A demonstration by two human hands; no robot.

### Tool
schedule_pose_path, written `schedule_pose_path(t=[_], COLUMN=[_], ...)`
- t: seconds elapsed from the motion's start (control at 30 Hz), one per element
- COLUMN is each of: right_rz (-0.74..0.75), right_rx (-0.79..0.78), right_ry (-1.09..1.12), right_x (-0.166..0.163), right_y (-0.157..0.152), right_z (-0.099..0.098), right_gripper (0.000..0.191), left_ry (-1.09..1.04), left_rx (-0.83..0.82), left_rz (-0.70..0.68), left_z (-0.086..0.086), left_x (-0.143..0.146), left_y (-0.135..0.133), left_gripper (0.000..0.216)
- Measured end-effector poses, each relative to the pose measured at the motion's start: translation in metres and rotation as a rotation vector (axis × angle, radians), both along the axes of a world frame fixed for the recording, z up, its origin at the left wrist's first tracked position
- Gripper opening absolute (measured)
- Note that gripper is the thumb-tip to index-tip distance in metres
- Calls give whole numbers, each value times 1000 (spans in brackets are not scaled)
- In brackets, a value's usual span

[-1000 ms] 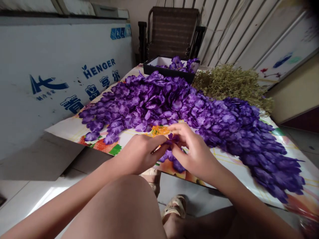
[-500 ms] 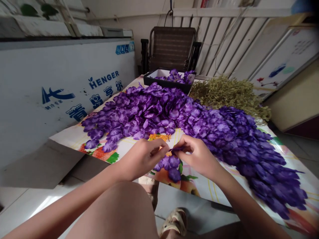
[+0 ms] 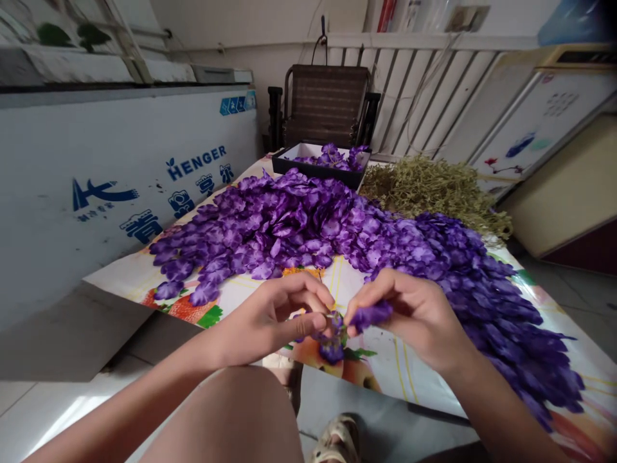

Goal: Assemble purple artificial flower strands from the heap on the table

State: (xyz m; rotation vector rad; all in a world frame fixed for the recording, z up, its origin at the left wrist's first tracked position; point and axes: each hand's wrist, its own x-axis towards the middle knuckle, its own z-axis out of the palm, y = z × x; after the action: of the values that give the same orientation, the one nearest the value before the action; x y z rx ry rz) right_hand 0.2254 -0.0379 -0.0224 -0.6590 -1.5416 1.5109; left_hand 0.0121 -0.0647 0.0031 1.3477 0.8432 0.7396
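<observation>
My left hand (image 3: 279, 318) is closed, its thumb and fingers pinching a thin greenish sprig (image 3: 339, 323) with purple blooms hanging below it (image 3: 331, 351). Close beside it, my right hand (image 3: 414, 315) pinches a purple flower (image 3: 371, 314) by thumb and fingertips, near the sprig's stems. Whether flower and stem touch I cannot tell. Beyond both hands spreads a broad heap of loose purple flowers (image 3: 308, 212), running from the left side of the table round to the right.
The flowers lie on a table with a fruit-print cloth (image 3: 125, 276). At its far end stands a black box (image 3: 318, 168) with more purple blooms, beside dried greenish stems (image 3: 429, 193). A white freezer (image 3: 144, 148) borders the left; a chair (image 3: 328, 103) stands behind.
My hands have come slightly apart and nearer to me. The sprig with blooms, lying on the cloth before, is now raised in my left hand; the flower shows in my right.
</observation>
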Motion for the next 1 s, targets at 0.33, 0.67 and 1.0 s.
schedule_pose_path(t=[0.33,0.67,1.0], right_rz=[-75,-66,-74], right_rx=[513,640,829], right_ry=[-58,-206,-413], right_x=[-18,-14,-6], right_y=[-25,-27,-33], right_z=[7,7,8], right_gripper=[20,23,27], left_ry=[-35,96,396], left_rx=[-100,0,445], left_rz=[-68,-74,-136], left_z=[3,6,21], left_x=[-6,-9,-5], left_y=[-4,-7,-5], left_gripper=[14,9,10])
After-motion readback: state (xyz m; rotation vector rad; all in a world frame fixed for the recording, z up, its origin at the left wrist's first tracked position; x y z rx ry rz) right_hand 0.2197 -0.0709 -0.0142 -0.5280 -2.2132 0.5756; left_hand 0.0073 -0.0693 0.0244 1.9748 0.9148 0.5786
